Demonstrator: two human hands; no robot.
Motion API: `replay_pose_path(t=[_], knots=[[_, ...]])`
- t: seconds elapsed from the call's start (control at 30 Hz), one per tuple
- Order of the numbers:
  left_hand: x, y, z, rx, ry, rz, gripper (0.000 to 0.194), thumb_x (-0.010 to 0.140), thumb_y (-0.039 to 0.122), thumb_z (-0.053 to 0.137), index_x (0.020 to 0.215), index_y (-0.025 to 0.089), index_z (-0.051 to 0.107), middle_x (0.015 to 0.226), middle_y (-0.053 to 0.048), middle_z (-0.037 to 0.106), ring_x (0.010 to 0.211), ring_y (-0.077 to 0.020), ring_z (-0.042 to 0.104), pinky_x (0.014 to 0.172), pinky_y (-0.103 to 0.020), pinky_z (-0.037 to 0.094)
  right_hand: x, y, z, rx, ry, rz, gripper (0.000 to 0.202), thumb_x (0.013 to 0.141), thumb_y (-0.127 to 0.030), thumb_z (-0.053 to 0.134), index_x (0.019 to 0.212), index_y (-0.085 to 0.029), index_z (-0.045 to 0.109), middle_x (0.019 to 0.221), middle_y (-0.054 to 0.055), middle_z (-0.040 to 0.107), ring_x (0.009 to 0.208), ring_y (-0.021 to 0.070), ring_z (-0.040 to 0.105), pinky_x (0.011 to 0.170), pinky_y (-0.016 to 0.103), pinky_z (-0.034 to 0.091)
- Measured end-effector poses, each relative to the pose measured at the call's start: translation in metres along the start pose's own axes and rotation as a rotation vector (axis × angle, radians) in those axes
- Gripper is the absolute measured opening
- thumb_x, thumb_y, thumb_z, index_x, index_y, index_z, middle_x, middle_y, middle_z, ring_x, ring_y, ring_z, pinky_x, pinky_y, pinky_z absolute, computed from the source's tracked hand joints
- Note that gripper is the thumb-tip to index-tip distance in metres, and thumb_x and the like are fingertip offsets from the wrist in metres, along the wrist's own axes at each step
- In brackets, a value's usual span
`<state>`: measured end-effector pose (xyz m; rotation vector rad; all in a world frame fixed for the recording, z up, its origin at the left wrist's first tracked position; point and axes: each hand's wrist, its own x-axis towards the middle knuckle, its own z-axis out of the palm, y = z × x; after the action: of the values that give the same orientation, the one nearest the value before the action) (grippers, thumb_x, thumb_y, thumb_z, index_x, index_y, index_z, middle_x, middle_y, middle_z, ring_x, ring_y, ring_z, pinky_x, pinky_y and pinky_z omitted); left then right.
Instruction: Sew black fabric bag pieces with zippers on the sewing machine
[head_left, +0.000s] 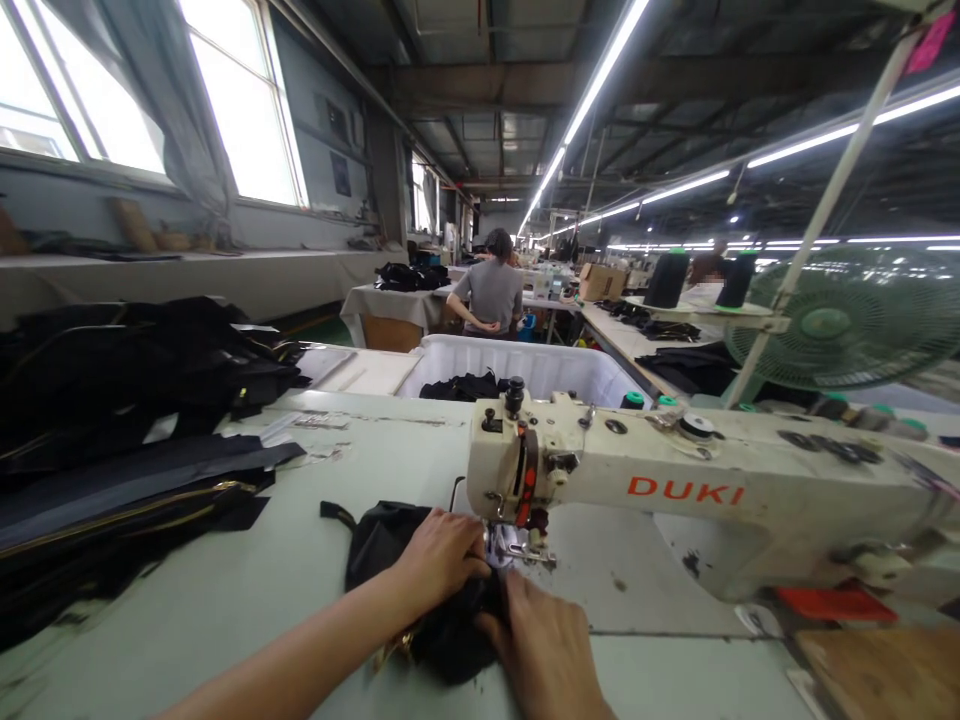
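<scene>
A black fabric piece (386,540), which looks like a small bag or pouch, lies bunched on the sewing table under the machine's needle area. Gold-coloured metal, perhaps a zipper, shows at its lower edge. My left hand (442,550) presses on its top with fingers curled, close beside the presser foot (501,548). On the near side my right hand (544,635) grips the same fabric between thumb and fingers. The white sewing machine (600,480), marked DUKI, stands over the work, and its head hides part of the stitching spot. The fabric's far corner has a short black strap (337,514).
Piles of black fabric with gold zippers (135,510) cover the table's left side. Behind the machine stands a white plastic bin (540,360) holding black pieces. A green fan (832,320) and thread cones (666,278) are at right. Farther back, a person (491,285) faces away.
</scene>
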<state>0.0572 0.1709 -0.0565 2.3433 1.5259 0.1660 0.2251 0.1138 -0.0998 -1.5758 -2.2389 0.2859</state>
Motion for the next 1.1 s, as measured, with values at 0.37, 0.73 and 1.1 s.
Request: replay_pose_path(t=[0.37, 0.73, 1.1], knots=[[-0.005, 0.001, -0.023, -0.084, 0.005, 0.043, 0.017, 0.078, 0.01, 0.066, 0.09, 0.021, 0.068, 0.093, -0.001, 0.072, 0.094, -0.0218, 0.067, 0.087, -0.035, 0.048, 0.01, 0.026, 0.013, -0.102, 0.458, -0.631, 0.02, 0.095, -0.028, 0.059, 0.109, -0.016, 0.067, 0.107, 0.005, 0.072, 0.092, 0.0216, 0.064, 0.077, 0.031, 0.053], [-0.056, 0.011, 0.021, 0.168, 0.339, 0.373, 0.029, 0.092, 0.025, 0.06, 0.119, 0.019, 0.055, 0.121, -0.007, 0.068, 0.118, -0.0244, 0.06, 0.115, -0.044, 0.022, 0.018, 0.025, 0.017, -0.219, 0.547, -0.683, 0.034, 0.098, -0.01, 0.035, 0.104, -0.009, 0.068, 0.102, 0.009, 0.073, 0.086, 0.0218, 0.063, 0.082, 0.033, 0.048], [-0.036, -0.001, -0.003, -0.013, 0.145, 0.307, 0.028, 0.093, 0.03, 0.06, 0.12, 0.025, 0.057, 0.137, -0.009, 0.057, 0.131, -0.0269, 0.049, 0.113, -0.05, 0.029, 0.026, 0.037, 0.035, -0.267, 0.559, -0.635, 0.031, 0.096, -0.011, 0.041, 0.115, -0.012, 0.065, 0.108, 0.01, 0.07, 0.096, 0.025, 0.063, 0.084, 0.036, 0.047]])
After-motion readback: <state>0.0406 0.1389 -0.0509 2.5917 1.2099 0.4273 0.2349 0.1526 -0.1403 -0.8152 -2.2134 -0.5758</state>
